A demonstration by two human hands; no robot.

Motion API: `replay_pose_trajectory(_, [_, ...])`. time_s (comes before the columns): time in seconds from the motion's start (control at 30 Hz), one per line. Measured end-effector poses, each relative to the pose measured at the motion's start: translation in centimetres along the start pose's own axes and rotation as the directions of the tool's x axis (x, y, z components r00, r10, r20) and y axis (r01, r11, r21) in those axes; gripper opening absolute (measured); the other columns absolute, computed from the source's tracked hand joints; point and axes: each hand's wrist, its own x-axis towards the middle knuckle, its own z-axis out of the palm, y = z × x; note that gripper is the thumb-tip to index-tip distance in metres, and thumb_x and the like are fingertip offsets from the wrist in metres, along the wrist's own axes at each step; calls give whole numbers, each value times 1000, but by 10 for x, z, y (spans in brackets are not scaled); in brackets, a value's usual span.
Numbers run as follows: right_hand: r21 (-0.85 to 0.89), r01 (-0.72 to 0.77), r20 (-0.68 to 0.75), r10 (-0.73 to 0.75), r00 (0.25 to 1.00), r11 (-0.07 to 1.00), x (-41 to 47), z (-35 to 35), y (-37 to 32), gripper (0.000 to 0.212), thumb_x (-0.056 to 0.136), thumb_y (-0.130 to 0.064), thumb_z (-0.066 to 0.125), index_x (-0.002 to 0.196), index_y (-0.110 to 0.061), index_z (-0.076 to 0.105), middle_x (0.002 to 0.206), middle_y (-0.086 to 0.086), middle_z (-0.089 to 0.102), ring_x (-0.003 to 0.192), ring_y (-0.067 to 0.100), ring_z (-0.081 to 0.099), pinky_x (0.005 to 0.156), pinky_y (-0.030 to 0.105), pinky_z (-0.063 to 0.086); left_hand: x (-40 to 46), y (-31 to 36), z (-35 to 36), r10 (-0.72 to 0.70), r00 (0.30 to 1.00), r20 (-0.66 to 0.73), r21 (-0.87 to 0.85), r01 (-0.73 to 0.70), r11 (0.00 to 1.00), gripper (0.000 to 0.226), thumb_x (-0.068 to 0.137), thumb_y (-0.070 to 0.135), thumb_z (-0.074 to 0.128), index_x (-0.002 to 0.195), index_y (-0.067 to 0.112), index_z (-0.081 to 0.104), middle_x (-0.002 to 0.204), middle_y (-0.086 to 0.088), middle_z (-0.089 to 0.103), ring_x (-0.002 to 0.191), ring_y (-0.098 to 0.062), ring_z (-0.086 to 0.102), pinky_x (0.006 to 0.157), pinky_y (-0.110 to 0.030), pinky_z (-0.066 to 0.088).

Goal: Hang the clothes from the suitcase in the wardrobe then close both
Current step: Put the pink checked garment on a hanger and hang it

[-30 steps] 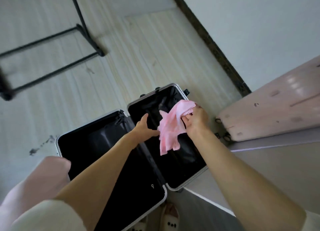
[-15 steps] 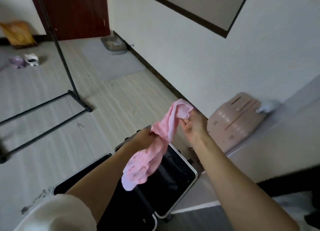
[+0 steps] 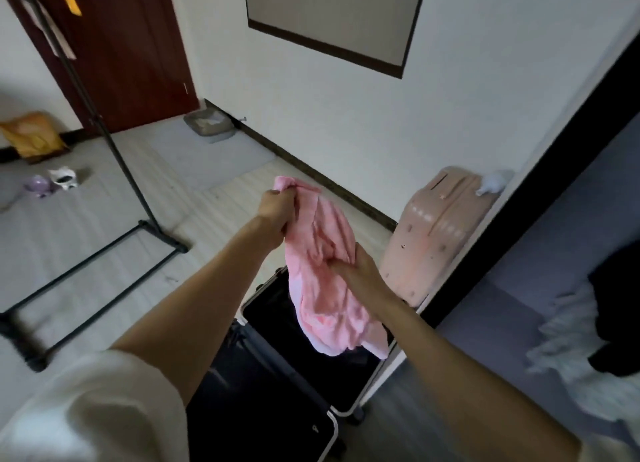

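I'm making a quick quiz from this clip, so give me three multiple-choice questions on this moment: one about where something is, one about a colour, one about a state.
1. Where does the closed pink suitcase stand?
A. against the white wall
B. inside the black suitcase
C. under the clothes rack

2. What colour is the garment being held?
A. blue
B. pink
C. yellow

3. What state is the black suitcase in?
A. zipped shut
B. standing upright
C. lying open on the floor

Answers:
1 A, it stands upright by the wall, right of the hands.
2 B, the left hand grips its top and the right hand its middle, and the cloth is pink.
3 C, both dark-lined halves lie spread below the garment.
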Motion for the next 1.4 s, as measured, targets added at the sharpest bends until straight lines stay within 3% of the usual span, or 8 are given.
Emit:
replay_pose_trajectory(0.3, [-123, -235, 255, 259, 931, 964, -53, -94, 15, 9, 82, -7, 62, 92, -8, 62, 87, 6, 68, 73, 14, 67, 68, 24, 54, -58, -29, 27, -171, 961, 216, 634, -5, 773, 21, 93, 30, 51, 97, 15, 66, 96, -7, 64, 92, -23, 61, 87, -31, 50])
replay_pose_trajectory(0.43, [-244, -337, 105, 370, 923, 909, -81, -164, 47, 66, 49, -34, 76, 106, -6, 58, 112, 19, 64, 104, 32, 63, 88, 42, 49, -82, -57, 81, -367, 709, 602, 642, -157, 750, 34, 93, 25, 56, 124, 12, 57, 126, 1, 57, 117, -15, 53, 107, -28, 37])
replay_pose_trajectory(0.53, [-232, -368, 45, 388, 921, 900, -108, -230, 77, 70, 47, -38, 77, 108, -10, 58, 113, 16, 63, 101, 31, 63, 86, 49, 49, -105, -65, 146, -333, 655, 678, 540, -137, 831, 12, 86, 2, 61, 98, 5, 60, 97, -11, 62, 87, -18, 59, 82, -24, 50])
replay_pose_trajectory(0.77, [115, -263, -173, 280, 944, 958, -200, -348, 67, 38, 80, 13, 47, 107, -11, 58, 95, 11, 65, 82, 21, 64, 74, 29, 50, -155, -73, 290, -46, 723, 690, 365, -292, 884, 19, 86, 0, 61, 98, 9, 49, 90, -1, 50, 86, -11, 50, 79, -10, 44])
replay_pose_trajectory(1.03, [-641, -472, -556, 58, 829, 606, -240, -440, 70, 27, 82, -11, 54, 108, -4, 59, 111, 17, 62, 106, 33, 60, 88, 39, 49, -179, -44, 374, 183, 689, 701, 251, -478, 842, 31, 85, -4, 61, 115, -6, 57, 105, -7, 59, 99, -17, 56, 78, -20, 50])
replay_pose_trajectory(1.13, [-633, -434, -669, -171, 724, 641, -245, -457, 52, 24, 83, -13, 50, 106, -11, 54, 108, 19, 62, 100, 36, 61, 84, 42, 49, -180, -27, 392, -39, 466, 884, 394, -697, 599, 42, 82, 18, 69, 118, 0, 57, 114, -4, 60, 106, -18, 58, 93, -29, 49])
replay_pose_trajectory(1.23, [-654, -303, -633, -283, 720, 693, -251, -460, 28, 28, 84, -5, 51, 111, -9, 46, 102, 18, 63, 94, 35, 61, 76, 39, 48, -178, -15, 401, -425, 470, 774, 587, -784, 203, 52, 86, 41, 61, 126, 8, 54, 120, -2, 53, 104, -18, 53, 90, -30, 48])
replay_pose_trajectory(1.4, [-674, -27, -554, -481, 680, 738, -257, -456, -1, 30, 82, -5, 59, 109, -8, 46, 92, 3, 56, 89, 21, 58, 75, 28, 42, -173, 8, 415, -92, 546, 833, 515, -702, 492, 32, 95, 22, 50, 124, 9, 56, 124, -6, 54, 107, -20, 53, 83, -24, 42])
